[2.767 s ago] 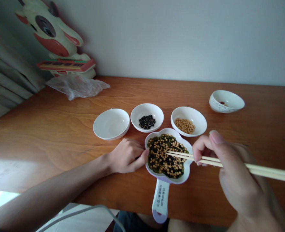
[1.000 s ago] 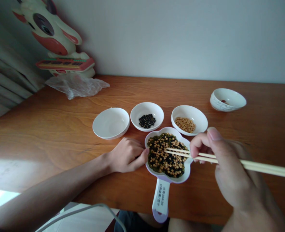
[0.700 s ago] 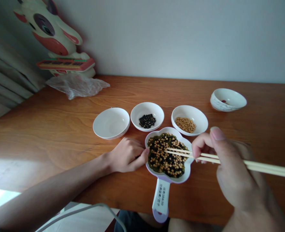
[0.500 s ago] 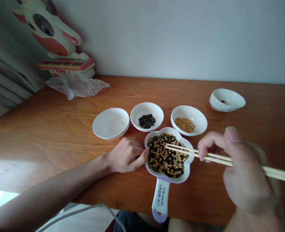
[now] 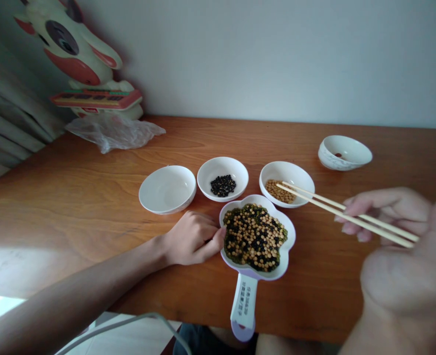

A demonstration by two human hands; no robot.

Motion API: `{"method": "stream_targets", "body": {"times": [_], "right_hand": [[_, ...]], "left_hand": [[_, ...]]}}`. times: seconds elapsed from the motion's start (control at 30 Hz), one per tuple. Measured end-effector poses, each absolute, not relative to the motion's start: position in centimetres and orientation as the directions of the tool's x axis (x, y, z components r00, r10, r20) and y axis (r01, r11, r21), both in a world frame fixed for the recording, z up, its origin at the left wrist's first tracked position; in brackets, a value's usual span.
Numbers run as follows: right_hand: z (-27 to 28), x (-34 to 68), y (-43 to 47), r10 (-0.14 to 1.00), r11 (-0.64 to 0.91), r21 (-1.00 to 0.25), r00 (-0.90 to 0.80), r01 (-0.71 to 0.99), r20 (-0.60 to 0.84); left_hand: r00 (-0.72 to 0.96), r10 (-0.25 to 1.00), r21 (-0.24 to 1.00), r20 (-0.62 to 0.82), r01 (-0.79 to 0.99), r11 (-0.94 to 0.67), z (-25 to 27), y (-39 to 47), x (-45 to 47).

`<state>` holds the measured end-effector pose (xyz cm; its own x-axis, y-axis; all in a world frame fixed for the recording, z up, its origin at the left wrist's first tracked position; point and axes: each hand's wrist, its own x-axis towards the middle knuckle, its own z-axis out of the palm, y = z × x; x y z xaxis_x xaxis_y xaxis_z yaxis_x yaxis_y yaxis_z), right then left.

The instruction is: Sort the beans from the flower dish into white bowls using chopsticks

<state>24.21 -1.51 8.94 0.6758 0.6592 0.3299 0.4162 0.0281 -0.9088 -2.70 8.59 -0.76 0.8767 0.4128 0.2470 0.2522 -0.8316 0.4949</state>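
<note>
My right hand (image 5: pixel 398 246) is closed around a pair of pale wooden chopsticks (image 5: pixel 336 211). Their tips reach into a white bowl (image 5: pixel 302 180) of yellow soybeans (image 5: pixel 277 192). In front of me lies a flower-shaped white and purple scoop (image 5: pixel 288 251), filled with mixed yellow, black and small green beans (image 5: pixel 252 239); its labelled handle points towards me. My left hand (image 5: pixel 193 239) rests on the table with fingers curled, thumb and forefinger at the scoop's left rim. Beyond the scoop stands a white bowl (image 5: pixel 236 170) with black beans (image 5: pixel 223 185).
An empty-looking white bowl (image 5: pixel 168 190) stands at the left of the row. Further back on the right is a patterned bowl (image 5: pixel 343 153) with a few brown bits. A clear plastic bag (image 5: pixel 116 133) lies before a cow-shaped toy (image 5: pixel 88 64). A cable (image 5: pixel 129 318) crosses below the table edge.
My right hand has moved right, and the chopstick tips have gone from over the scoop to the soybean bowl. My left hand stays at the scoop's rim. The view has shifted slightly.
</note>
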Motion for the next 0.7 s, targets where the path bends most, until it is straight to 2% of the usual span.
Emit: {"method": "stream_targets", "body": {"times": [0.17, 0.27, 0.43, 0.7], "right_hand": [[8.4, 24.6, -2.1, 0.868, 0.035, -0.869, 0.416, 0.493, 0.271], [8.2, 24.2, -1.9, 0.936, 0.060, -0.884, 0.282, 0.464, 0.212], [7.7, 24.3, -1.5, 0.967, 0.012, -0.888, 0.222, 0.459, 0.128], [7.3, 24.1, -1.2, 0.967, -0.012, -0.853, 0.224, 0.522, 0.123]], "left_hand": [[0.877, 0.410, 0.495, 0.251, 0.247, -0.833, -0.7, 8.6, -2.7], [0.880, 0.409, 0.494, 0.241, 0.251, -0.832, -0.8, 8.6, -2.7], [0.881, 0.408, 0.498, 0.239, 0.249, -0.831, -0.8, 8.6, -2.7], [0.880, 0.405, 0.497, 0.249, 0.242, -0.833, -0.7, 8.6, -2.6]]}}
